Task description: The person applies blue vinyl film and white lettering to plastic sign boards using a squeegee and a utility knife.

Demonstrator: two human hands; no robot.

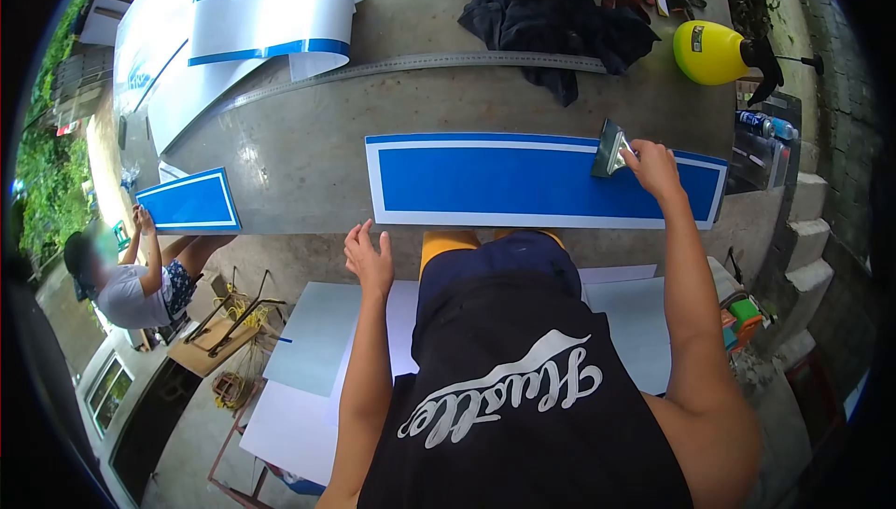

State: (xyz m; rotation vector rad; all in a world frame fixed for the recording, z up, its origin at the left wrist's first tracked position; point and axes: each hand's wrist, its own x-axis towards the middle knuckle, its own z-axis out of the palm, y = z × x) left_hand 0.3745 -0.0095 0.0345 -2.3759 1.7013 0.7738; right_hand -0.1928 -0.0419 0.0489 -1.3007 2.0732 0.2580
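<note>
A long blue sign panel (pixel 495 181) with a white border lies flat along the near edge of the table. My right hand (pixel 653 171) is closed around the handle of a wide-bladed scraper (pixel 610 149), whose shiny grey blade rests over the right part of the panel near its far edge. Just off the panel's lower left corner, my left hand (pixel 370 257) hangs in front of the table edge, fingers apart and holding nothing.
Across the grey table (pixel 308 150) lie a long metal ruler (pixel 485 60), a dark cloth (pixel 551 14) and a curled white-and-blue sheet (pixel 271 19). A yellow spray bottle (pixel 709 52) stands at the right. At the left, a seated person (pixel 140 290) handles a smaller blue panel (pixel 191 201).
</note>
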